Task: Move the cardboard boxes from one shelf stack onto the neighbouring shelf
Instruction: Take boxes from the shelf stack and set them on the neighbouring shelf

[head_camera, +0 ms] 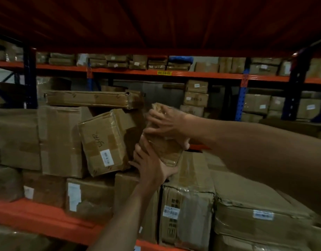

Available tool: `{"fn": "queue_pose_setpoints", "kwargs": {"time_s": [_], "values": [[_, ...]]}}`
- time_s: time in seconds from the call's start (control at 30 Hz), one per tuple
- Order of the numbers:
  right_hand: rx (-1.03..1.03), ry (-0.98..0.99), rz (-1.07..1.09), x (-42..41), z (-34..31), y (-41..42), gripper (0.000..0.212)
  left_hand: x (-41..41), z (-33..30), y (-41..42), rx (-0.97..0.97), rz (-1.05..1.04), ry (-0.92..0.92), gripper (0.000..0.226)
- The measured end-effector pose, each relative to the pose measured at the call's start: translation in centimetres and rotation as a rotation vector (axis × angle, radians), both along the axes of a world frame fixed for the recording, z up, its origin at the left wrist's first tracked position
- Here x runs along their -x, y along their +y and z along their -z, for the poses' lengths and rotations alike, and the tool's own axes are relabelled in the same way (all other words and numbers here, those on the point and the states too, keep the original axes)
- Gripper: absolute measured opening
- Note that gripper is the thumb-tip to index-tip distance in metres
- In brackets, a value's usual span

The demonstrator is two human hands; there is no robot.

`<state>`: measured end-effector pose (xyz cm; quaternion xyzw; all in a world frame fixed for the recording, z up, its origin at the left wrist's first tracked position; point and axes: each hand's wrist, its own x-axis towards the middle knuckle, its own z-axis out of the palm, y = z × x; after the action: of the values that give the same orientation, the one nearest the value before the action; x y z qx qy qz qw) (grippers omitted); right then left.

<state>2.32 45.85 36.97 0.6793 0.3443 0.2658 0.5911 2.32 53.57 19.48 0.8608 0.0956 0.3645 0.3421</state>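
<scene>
Nearest me, my left hand point(152, 165) cups the bottom of a small tape-wrapped brown cardboard parcel point(162, 142), while my right hand point(169, 126) clamps its top; it hangs tilted just above the large taped carton point(187, 178) on the orange steel shelf point(47, 217). I judge the glossy tape could let it slip. Just beyond, the leaning brown box with handwriting and a white label point(105, 140) looks poorly propped and might slide, and the flat long carton point(87, 99) behind could follow.
</scene>
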Motion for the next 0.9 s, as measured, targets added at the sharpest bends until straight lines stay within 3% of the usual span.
{"fn": "queue_pose_setpoints", "kwargs": {"time_s": [0.13,0.33,0.6,0.77,0.9], "values": [[-0.344,0.008,0.018,0.3,-1.2,-7.9,0.146,-0.1,-3.6,-1.9,-0.436,0.061,-0.050,0.156],[-0.729,-0.003,0.074,2.5,-0.3,-21.6,0.152,0.6,-8.7,-10.5,-0.858,0.162,-0.166,0.148],[-1.176,-0.008,0.323,6.3,12.2,-35.4,0.148,0.7,-4.3,-23.5,-1.344,0.266,-0.262,0.146],[-1.264,0.039,0.212,6.0,16.9,-38.2,0.139,0.2,-0.6,-24.8,-1.370,0.245,-0.355,0.141],[-1.316,0.088,0.160,5.2,17.6,-37.8,0.142,0.1,-1.0,-24.4,-1.364,0.189,-0.269,0.144]]}}
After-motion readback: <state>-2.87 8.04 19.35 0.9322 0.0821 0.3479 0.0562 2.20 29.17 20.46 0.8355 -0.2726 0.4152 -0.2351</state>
